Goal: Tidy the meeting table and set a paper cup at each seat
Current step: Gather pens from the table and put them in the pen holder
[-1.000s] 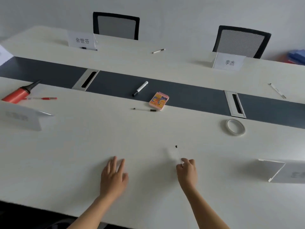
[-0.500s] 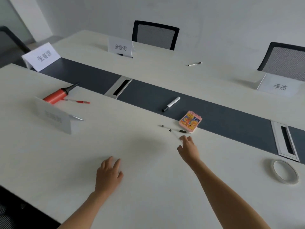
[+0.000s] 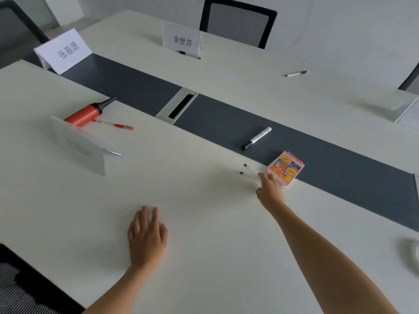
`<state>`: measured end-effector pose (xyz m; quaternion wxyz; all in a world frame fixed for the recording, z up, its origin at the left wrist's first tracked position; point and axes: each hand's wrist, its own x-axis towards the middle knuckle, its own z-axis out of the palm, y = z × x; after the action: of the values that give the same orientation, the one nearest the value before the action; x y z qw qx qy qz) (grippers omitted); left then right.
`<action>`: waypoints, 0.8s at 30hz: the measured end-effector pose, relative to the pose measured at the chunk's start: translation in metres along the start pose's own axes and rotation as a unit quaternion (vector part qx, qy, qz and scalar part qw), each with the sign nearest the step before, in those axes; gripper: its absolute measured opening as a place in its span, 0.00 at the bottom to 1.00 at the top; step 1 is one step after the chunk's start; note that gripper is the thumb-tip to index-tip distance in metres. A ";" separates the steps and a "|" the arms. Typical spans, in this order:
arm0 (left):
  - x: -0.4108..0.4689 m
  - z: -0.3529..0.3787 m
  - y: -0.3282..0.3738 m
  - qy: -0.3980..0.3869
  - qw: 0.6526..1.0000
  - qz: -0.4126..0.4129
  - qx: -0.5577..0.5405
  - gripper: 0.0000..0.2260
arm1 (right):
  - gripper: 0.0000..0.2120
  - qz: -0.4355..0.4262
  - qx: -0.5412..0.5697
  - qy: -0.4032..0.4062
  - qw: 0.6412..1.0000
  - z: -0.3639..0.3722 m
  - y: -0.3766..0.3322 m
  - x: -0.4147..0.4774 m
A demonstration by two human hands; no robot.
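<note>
My right hand (image 3: 269,191) reaches out over the white meeting table (image 3: 204,257), its fingers closed on two thin clear pens (image 3: 250,171). Their black tips fan out to the left of my fingertips. A small pink spiral notebook (image 3: 286,167) lies just right of that hand, touching the dark centre strip (image 3: 226,123). My left hand (image 3: 146,236) rests flat on the table near me, holding nothing. No paper cup is in view.
A black-capped white marker (image 3: 256,138) lies on the dark strip. At left lie a red air pump (image 3: 86,113), a red pen (image 3: 113,124) and a name card (image 3: 77,146). Two more name cards (image 3: 182,39), a far pen (image 3: 297,73), a mesh chair (image 3: 238,23) and a tape roll (image 3: 410,252) are around.
My right hand moved forward from the near table, carrying one clear pen, up to the second pen by the notebook. My view swung left. The left hand stayed flat.
</note>
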<state>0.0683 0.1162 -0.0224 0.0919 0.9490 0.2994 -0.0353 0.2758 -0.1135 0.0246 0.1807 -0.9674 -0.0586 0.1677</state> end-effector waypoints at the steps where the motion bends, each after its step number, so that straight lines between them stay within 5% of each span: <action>1: 0.000 0.000 0.000 0.002 1.000 -0.002 0.000 0.22 | 0.22 0.009 0.003 0.000 1.000 0.002 -0.002 0.000; 10: -0.002 -0.001 -0.001 -0.013 1.000 0.006 0.014 0.23 | 0.10 0.022 -0.067 -0.038 0.997 0.018 -0.025 -0.026; 15: 0.012 -0.017 -0.003 -0.054 0.996 0.024 -0.072 0.22 | 0.06 -0.009 0.003 -0.005 1.000 0.031 -0.043 -0.057; 20: 0.072 -0.083 0.008 0.106 0.978 0.077 -0.162 0.17 | 0.08 -0.005 0.131 -0.058 0.990 0.052 -0.054 -0.072; 24: 0.173 -0.130 0.020 0.047 0.989 0.052 -0.133 0.12 | 0.12 0.039 0.171 -0.066 0.982 0.059 -0.059 -0.066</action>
<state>0.2231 0.2225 0.0872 0.2052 0.9432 0.2555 0.0541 0.1907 -0.0508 0.0150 0.3326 -0.9105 -0.0026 0.2457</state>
